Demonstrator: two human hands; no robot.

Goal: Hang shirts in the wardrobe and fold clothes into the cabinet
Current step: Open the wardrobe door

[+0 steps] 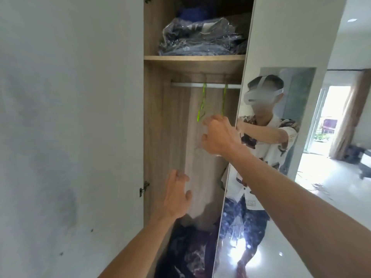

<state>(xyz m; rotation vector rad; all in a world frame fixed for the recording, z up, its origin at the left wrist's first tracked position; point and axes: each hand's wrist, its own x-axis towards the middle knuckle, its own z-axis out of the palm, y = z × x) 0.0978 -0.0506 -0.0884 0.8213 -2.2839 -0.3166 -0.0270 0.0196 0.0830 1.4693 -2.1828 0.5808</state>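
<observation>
The wardrobe (192, 137), wood-grained inside, stands open, a white rail (204, 85) carrying two thin green hangers (201, 102), the right hand (217, 137) curled round the right one's base, the left hand (176, 194) spread below, holding nothing.

Daylight is poured in from the glass doorway (329, 117) far right, blown out to near white. Strong glare is bounced off the glossy floor (321, 197) and picked up low in the mirror (267, 157). The wardrobe (192, 137) interior is left dimmer. Everything is softened by motion blur, and straight edges are bent by the wide lens.
</observation>
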